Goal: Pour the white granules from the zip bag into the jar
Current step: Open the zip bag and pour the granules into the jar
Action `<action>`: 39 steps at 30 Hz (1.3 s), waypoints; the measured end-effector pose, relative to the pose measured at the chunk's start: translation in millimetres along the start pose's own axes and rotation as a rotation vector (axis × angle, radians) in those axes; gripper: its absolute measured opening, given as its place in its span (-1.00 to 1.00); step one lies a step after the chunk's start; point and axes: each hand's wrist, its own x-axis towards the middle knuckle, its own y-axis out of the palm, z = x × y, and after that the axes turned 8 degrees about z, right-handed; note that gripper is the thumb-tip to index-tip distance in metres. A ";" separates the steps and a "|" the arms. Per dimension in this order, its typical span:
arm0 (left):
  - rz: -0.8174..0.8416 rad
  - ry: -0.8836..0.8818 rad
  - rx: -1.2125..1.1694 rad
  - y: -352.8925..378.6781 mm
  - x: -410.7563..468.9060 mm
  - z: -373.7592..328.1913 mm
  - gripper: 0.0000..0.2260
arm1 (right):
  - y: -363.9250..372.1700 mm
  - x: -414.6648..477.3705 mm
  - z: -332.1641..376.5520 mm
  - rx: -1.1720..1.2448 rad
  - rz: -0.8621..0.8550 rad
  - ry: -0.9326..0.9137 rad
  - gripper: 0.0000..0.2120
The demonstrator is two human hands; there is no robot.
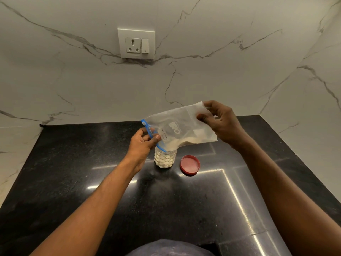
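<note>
A clear zip bag (177, 126) with a blue zipper strip is tilted above a small clear dimpled jar (164, 159), its open mouth pointing down into the jar's top. White granules lie along the bag's lower edge and fill most of the jar. My left hand (143, 143) pinches the blue zipper edge right beside the jar's mouth. My right hand (219, 122) grips the bag's raised bottom corner, higher and to the right. The jar stands upright on the black counter (73, 172).
The jar's red lid (190, 165) lies upside down on the counter just right of the jar. A marble wall with a socket plate (136, 43) rises behind. The counter ends at walls on the left, back and right.
</note>
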 end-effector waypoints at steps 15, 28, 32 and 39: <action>-0.034 -0.018 -0.075 -2.1 2.8 5.9 -0.76 | 8.9 -9.9 -35.2 0.049 -0.179 0.047 -0.71; -0.061 -0.027 -0.022 -7.2 2.7 6.5 -0.71 | 20.7 -5.1 -19.6 0.134 -0.122 0.004 -0.84; -0.062 -0.028 -0.019 -7.4 3.4 6.8 -0.70 | 21.3 -4.8 -12.8 0.123 -0.099 -0.034 -0.93; -0.063 -0.014 -0.002 -8.6 3.7 5.3 -0.71 | 17.3 -0.8 -8.7 0.062 -0.161 -0.022 -0.86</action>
